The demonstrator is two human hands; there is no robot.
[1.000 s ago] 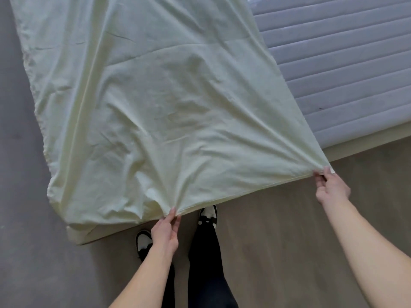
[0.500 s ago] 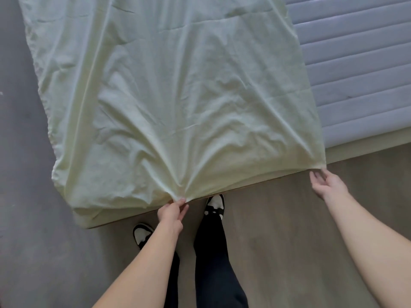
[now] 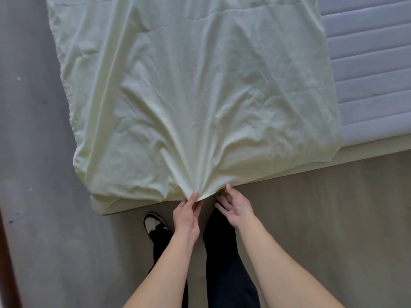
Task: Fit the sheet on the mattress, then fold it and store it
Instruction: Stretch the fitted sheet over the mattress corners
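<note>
Grey floor (image 3: 44, 218) surrounds a quilted grey mattress (image 3: 367, 81) at upper right. Across most of it lies the pale yellow sheet (image 3: 200, 96), bunched toward the lower centre edge. Left hand (image 3: 188, 217) pinches that gathered hem; right hand (image 3: 235, 206) is just beside it, fingers spread, touching the edge.
</note>
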